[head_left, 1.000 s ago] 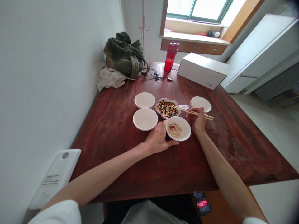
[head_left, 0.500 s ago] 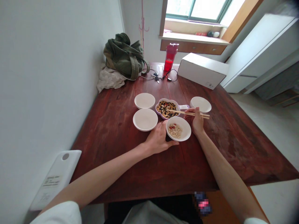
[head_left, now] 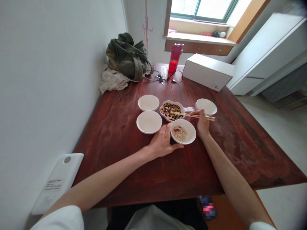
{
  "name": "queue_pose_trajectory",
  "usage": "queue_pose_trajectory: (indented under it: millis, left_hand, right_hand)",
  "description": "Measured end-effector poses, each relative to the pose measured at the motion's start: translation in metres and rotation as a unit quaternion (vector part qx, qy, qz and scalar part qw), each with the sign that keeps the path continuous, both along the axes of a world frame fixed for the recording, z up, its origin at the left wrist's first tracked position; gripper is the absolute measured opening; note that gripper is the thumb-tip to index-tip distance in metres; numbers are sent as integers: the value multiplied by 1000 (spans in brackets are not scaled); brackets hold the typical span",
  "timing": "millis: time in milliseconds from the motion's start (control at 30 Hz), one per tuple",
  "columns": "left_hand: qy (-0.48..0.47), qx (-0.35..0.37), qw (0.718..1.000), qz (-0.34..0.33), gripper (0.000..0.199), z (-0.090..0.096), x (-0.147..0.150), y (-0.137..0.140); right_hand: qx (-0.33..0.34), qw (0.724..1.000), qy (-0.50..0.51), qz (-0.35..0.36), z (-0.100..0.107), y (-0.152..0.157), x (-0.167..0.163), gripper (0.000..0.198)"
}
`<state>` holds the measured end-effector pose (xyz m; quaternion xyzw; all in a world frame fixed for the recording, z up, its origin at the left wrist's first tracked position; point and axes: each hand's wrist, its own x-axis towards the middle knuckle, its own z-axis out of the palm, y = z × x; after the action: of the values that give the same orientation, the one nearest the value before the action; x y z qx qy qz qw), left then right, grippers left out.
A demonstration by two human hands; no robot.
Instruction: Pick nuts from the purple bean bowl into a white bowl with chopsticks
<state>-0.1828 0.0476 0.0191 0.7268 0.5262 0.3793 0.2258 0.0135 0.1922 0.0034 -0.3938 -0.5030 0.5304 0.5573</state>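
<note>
Head view: a person sits at a dark red wooden table (head_left: 120, 134), both forearms reaching forward.
Landmark: a purple bowl (head_left: 171, 111) of mixed beans and nuts, mid-table.
Left hand (head_left: 163, 142): just nearer than the purple bowl, fingers curled around the side of a white bowl (head_left: 183, 131) holding pale and red nuts.
Right hand (head_left: 201, 123): just right of the purple bowl, pinching a pair of chopsticks (head_left: 192, 115); their tips lie over the beans.
Other bowls: 3 white bowls, 2 left of the purple bowl, 1 right.
Beyond the purple bowl: red bottle (head_left: 175, 58), green bag (head_left: 128, 57), white box (head_left: 207, 72).
</note>
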Motion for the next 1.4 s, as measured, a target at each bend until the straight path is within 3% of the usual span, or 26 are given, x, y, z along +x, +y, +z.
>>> queue_pose_trajectory:
  millis: [267, 867, 1067, 1233, 1400]
  left_hand:
    - [8, 16, 1000, -5, 99, -5, 0, 2]
    - [-12, 11, 1000, -10, 96, -1, 0, 0]
    - [-10, 7, 1000, -9, 95, 0, 0, 0]
    - [-8, 3, 1000, -7, 97, 0, -1, 0]
    - [-9, 2, 1000, -6, 97, 0, -1, 0]
  right_hand:
    - [-38, 996, 74, -20, 6, 2, 2, 59]
    - [-93, 963, 252, 37, 20, 5, 14, 50]
    - [-64, 980, 188, 30, 21, 2, 13, 59]
    - [-45, 993, 82, 78, 18, -5, 7, 63]
    - [-38, 994, 50, 87, 17, -9, 4, 63]
